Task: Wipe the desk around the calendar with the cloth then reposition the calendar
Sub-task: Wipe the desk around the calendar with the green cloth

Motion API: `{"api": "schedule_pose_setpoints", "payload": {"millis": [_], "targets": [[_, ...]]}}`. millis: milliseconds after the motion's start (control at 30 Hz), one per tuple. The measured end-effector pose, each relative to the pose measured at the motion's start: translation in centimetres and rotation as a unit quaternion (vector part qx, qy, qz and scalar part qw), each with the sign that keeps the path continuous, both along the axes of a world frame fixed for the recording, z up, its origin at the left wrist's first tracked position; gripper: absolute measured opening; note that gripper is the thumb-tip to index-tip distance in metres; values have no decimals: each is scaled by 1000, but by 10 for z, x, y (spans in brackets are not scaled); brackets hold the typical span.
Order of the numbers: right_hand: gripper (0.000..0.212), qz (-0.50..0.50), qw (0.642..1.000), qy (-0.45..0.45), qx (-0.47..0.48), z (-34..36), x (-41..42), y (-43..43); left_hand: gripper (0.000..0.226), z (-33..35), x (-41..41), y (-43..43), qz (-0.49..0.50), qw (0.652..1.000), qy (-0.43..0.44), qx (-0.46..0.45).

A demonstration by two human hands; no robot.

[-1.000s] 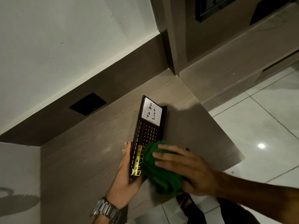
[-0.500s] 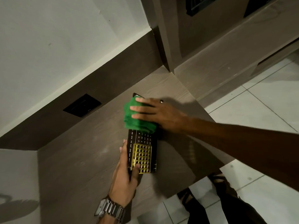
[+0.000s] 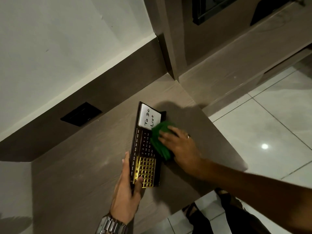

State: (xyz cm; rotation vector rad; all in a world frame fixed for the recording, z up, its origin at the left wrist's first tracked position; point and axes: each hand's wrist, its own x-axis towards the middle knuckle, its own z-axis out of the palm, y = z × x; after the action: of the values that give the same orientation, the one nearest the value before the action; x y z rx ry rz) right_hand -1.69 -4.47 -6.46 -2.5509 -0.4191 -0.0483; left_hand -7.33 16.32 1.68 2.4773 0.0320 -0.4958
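Note:
A long dark calendar (image 3: 143, 146) stands on the brown wooden desk (image 3: 81, 166), with a white "To Do List" card at its far end and a gold grid at its near end. My left hand (image 3: 125, 195) grips the calendar's near end, thumb on the gold grid. My right hand (image 3: 181, 147) presses a folded green cloth (image 3: 159, 142) against the middle right side of the calendar's face, partly covering the date numbers.
A black wall socket (image 3: 81, 114) sits in the dark back panel to the left. A brown cabinet side (image 3: 219, 68) rises right of the desk corner. White floor tiles (image 3: 270, 132) lie beyond the desk's right edge; my legs show below.
My right hand slid the green cloth from the calendar's near end up over the "To Do List" card, then back to its middle. My left hand kept hold of the near end.

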Motion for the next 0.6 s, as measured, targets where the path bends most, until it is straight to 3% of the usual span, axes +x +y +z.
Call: {"api": "schedule_pose_setpoints", "payload": {"millis": [133, 233, 333, 467, 600], "targets": [[67, 136, 990, -4, -29, -10, -65, 24, 93, 0, -1, -2, 2, 1000, -7, 2], [62, 208, 977, -15, -42, -11, -68, 22, 93, 2, -1, -3, -10, 1000, -4, -9], [44, 141, 986, -71, -61, 0, -8, -1, 92, 3, 0, -2, -9, 1000, -1, -6], [57, 37, 990, -36, -128, 14, 82, -37, 91, 4, 1, -4, -11, 1000, -4, -4], [62, -8, 986, -17, -165, 7, 84, -28, 92, 3, 1, -4, -6, 1000, -3, -2]]}}
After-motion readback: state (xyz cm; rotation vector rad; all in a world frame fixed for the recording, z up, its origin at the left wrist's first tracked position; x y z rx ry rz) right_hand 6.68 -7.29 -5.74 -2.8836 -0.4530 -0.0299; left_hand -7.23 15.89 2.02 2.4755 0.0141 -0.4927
